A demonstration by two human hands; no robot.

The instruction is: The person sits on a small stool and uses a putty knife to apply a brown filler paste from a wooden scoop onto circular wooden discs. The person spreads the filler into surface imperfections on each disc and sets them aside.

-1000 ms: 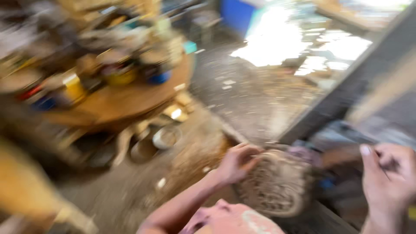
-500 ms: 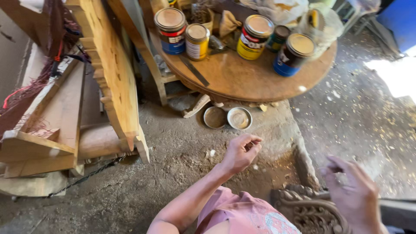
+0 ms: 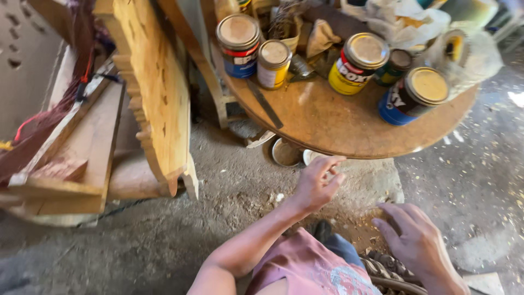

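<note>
Dusty workshop corner with a round table and stacked timber

A round brown wooden table (image 3: 338, 128) stands on a grey, sawdust-strewn concrete floor (image 3: 180, 229), crowded with paint tins: one red-and-blue (image 3: 238, 45), one small yellow (image 3: 273, 63), one yellow-and-red (image 3: 357, 63), one blue with a yellow lid (image 3: 413, 95), beside crumpled white plastic bags (image 3: 404, 22). A pale carved wooden panel with a scalloped edge (image 3: 153, 93) leans upright left of the table, next to flat wooden planks (image 3: 82, 158). Two shallow metal lids (image 3: 286, 153) lie under the table's edge. Bright daylight falls on the floor at far right (image 3: 516, 98).
</note>
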